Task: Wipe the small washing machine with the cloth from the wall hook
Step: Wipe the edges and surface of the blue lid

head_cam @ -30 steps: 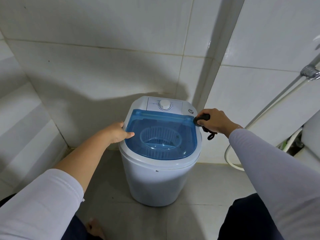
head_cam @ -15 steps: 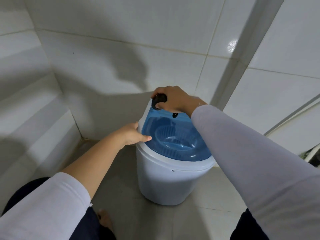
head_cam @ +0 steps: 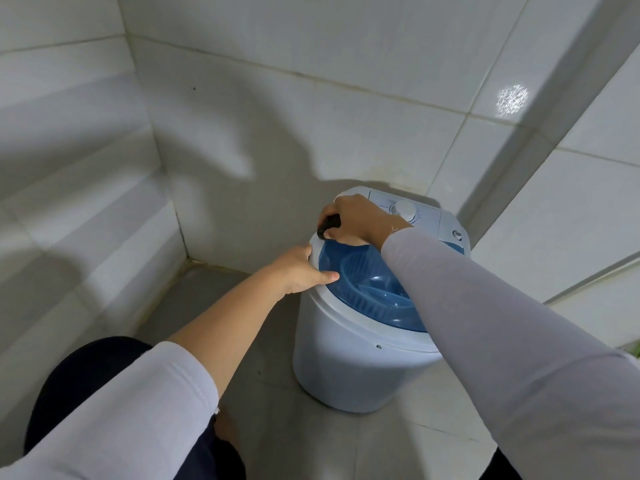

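Observation:
A small white washing machine point(head_cam: 349, 368) with a see-through blue lid point(head_cam: 367, 289) stands on the floor in a tiled corner. A white dial point(head_cam: 405, 210) sits on its rear panel. My right hand point(head_cam: 353, 220) reaches across the lid and is closed on a small dark bunched cloth point(head_cam: 329, 227), pressed onto the white rim at the machine's far left. My left hand point(head_cam: 301, 270) grips the left rim, thumb lying on the lid's edge. My right sleeve hides much of the lid.
White tiled walls point(head_cam: 242, 140) close in on the left and behind the machine. A wall corner post point(head_cam: 519, 150) rises at the right. Grey floor tiles point(head_cam: 263, 382) lie around the machine's base. My knee point(head_cam: 86, 372) and bare foot point(head_cam: 225, 431) are at lower left.
My right hand carried the dark cloth from the machine's right rim across to its far left rim. My left hand kept hold of the left rim. The view swung left.

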Motion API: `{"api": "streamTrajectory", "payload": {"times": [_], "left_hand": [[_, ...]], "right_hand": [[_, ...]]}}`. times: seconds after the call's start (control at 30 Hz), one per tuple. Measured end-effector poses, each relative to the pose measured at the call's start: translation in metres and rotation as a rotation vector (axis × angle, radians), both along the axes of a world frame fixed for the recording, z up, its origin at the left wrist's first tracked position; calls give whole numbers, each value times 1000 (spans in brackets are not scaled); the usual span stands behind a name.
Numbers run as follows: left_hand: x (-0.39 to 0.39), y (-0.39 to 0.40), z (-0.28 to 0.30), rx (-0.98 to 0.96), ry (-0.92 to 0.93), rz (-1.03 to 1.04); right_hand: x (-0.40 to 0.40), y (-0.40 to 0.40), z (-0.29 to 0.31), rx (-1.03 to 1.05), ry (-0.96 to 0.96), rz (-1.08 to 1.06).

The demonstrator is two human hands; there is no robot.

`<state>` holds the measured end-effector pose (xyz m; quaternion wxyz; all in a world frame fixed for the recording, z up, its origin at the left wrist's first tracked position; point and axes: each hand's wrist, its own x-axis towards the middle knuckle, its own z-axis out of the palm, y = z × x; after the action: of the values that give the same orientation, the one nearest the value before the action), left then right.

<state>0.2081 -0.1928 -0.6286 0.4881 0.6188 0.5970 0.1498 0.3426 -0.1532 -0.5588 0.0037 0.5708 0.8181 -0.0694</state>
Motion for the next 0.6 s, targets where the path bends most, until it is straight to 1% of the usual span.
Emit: {"api": "streamTrajectory", "payload": {"times": [0.2,0.4,0.6], "left_hand": [[1,0,0,19,16,-5],[4,2,0,32,8,3],[4,2,0,20,14,5]], "right_hand": [[6,-2,3,-13,-13,-20],[32,-14,8,-30,-55,-78],[57,-26,13,-45,-52,-155]]}}
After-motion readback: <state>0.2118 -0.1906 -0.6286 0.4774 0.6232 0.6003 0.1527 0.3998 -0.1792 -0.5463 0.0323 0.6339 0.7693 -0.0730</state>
